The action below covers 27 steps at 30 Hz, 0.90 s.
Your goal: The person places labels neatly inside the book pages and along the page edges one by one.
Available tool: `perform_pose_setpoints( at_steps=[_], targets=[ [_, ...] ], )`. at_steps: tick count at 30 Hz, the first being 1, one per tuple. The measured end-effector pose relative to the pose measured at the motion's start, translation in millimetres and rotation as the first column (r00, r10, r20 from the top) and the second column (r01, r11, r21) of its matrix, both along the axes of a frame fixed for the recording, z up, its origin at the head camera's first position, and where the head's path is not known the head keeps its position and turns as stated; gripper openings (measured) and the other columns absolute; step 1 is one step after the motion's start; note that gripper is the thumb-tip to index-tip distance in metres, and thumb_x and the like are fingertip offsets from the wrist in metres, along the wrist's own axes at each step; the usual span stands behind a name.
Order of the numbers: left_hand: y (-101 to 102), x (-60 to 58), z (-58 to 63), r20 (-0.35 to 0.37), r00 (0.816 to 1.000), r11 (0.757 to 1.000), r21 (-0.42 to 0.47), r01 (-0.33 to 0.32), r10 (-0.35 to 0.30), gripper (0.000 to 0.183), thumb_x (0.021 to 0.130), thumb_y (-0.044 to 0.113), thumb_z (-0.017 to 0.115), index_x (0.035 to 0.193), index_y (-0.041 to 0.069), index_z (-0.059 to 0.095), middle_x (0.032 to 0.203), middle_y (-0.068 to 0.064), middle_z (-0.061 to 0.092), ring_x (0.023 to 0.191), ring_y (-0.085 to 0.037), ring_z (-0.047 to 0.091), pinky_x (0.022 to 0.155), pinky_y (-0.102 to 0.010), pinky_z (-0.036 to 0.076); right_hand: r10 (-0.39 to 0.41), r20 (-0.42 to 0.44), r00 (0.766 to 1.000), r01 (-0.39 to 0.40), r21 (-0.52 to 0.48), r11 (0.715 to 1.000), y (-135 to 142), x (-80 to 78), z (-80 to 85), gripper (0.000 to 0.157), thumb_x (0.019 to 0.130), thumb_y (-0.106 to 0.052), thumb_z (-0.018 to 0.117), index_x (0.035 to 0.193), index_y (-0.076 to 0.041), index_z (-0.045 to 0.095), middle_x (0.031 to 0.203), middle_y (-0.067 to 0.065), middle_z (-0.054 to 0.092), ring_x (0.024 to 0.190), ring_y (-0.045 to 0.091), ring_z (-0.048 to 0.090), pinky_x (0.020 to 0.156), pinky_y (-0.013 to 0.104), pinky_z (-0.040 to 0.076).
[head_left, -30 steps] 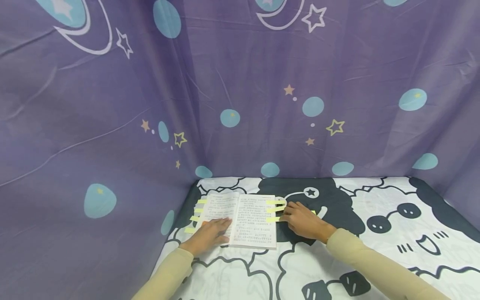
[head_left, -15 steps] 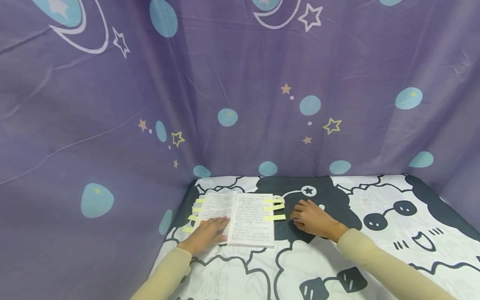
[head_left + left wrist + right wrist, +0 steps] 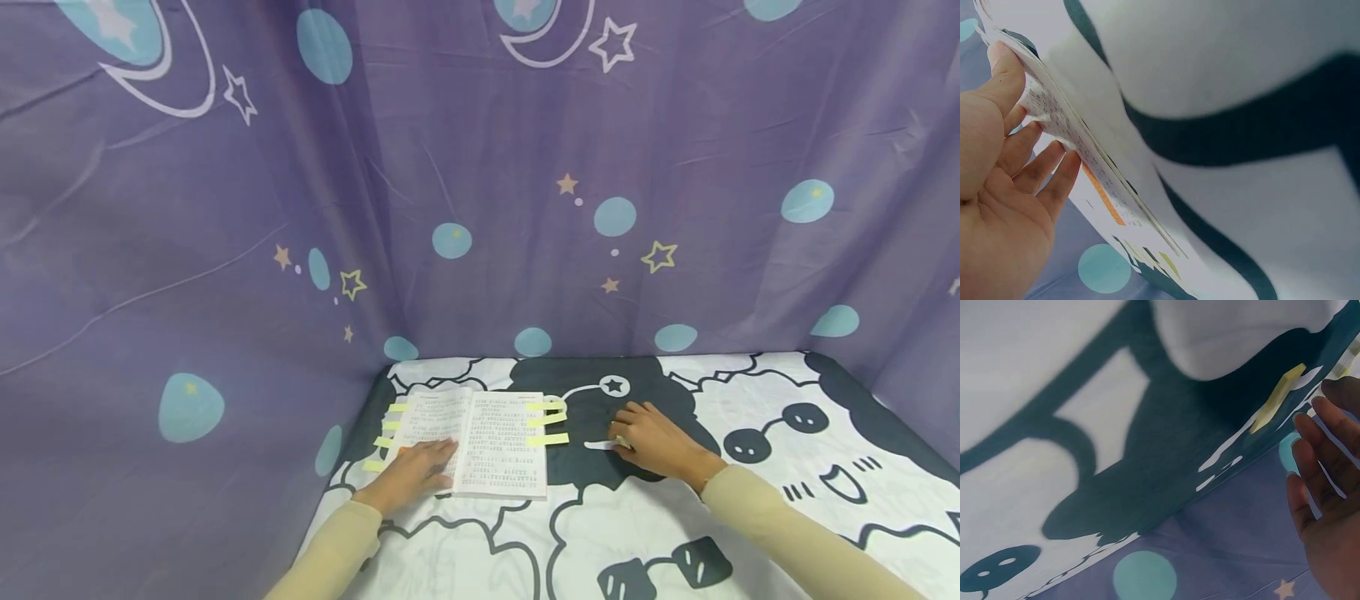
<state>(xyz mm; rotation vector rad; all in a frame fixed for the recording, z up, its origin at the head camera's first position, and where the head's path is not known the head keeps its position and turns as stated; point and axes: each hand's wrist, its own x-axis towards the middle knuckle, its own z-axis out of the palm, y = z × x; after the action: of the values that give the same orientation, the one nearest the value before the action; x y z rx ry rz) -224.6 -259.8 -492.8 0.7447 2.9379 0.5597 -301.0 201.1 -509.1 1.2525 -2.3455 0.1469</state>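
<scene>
We have a thick open paperback with white printed pages (image 3: 504, 467) lying face up on a black-and-white sheep-print cloth (image 3: 450, 554). Our two hands are well apart. The left hand (image 3: 412, 477) rests on the book's left page with its fingers extended, gripping nothing. The right hand (image 3: 660, 442) is to the right of the book, its fingers loosely bent and holding nothing we can see, close to a slim pale-yellow block that looks like a pad of sticky strips (image 3: 1279, 400). We cannot tell whether its fingertips touch this block.

If we lift the left hand, the book may spring shut, since we see nothing else weighing down its pages. If we press or drag it, the page may crease or the orange strip (image 3: 1105, 195) beside our fingers may lift. The three pale-yellow paper strips (image 3: 557, 439) jutting from the book's right edge could bend or peel if the right hand or its cream sleeve (image 3: 787, 525) sweeps across them. The block looks unpinned, so a one-handed tug might make it slide or bring away several layers.
</scene>
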Motion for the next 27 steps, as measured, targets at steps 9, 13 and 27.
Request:
perform_pose_setpoints(
  at_steps=[9, 13, 27],
  targets=[
    [0.4, -0.2, -0.2, -0.004, 1.0, 1.0, -0.005, -0.008, 0.008, 0.066, 0.097, 0.03, 0.069, 0.151, -0.002, 0.048, 0.156, -0.02, 0.045, 0.144, -0.042, 0.041, 0.12, -0.056, 0.032, -0.041, 0.034, 0.999, 0.041, -0.005, 0.999, 17.1, 5.3, -1.7, 0.021, 0.078, -0.028, 0.091, 0.087, -0.019, 0.074, 0.086, -0.007, 0.064, 0.082, 0.013, 0.051, 0.068, 0.034, 0.038],
    [0.1, 0.4, -1.0, -0.003, 1.0, 1.0, 0.004, -0.009, 0.009, 0.067, 0.097, 0.031, 0.068, 0.151, -0.002, 0.048, 0.156, -0.02, 0.045, 0.144, -0.041, 0.041, 0.12, -0.056, 0.031, -0.053, 0.025, 0.998, 0.053, -0.005, 0.999, 22.0, 8.3, -2.3, 0.02, 0.078, -0.029, 0.091, 0.084, -0.019, 0.074, 0.084, -0.007, 0.063, 0.08, 0.012, 0.049, 0.066, 0.032, 0.032],
    [-1.2, -0.8, -3.6, -0.022, 1.0, 1.0, -0.001, 0.004, -0.004, 0.067, 0.096, 0.031, 0.069, 0.15, -0.002, 0.048, 0.156, -0.021, 0.046, 0.143, -0.043, 0.042, 0.119, -0.056, 0.033, -0.014, 0.013, 1.0, 0.014, -0.026, 1.0, 30.1, 7.7, -10.6, 0.022, 0.077, -0.029, 0.092, 0.088, -0.019, 0.075, 0.089, -0.007, 0.065, 0.081, 0.012, 0.051, 0.067, 0.032, 0.037]
  ],
)
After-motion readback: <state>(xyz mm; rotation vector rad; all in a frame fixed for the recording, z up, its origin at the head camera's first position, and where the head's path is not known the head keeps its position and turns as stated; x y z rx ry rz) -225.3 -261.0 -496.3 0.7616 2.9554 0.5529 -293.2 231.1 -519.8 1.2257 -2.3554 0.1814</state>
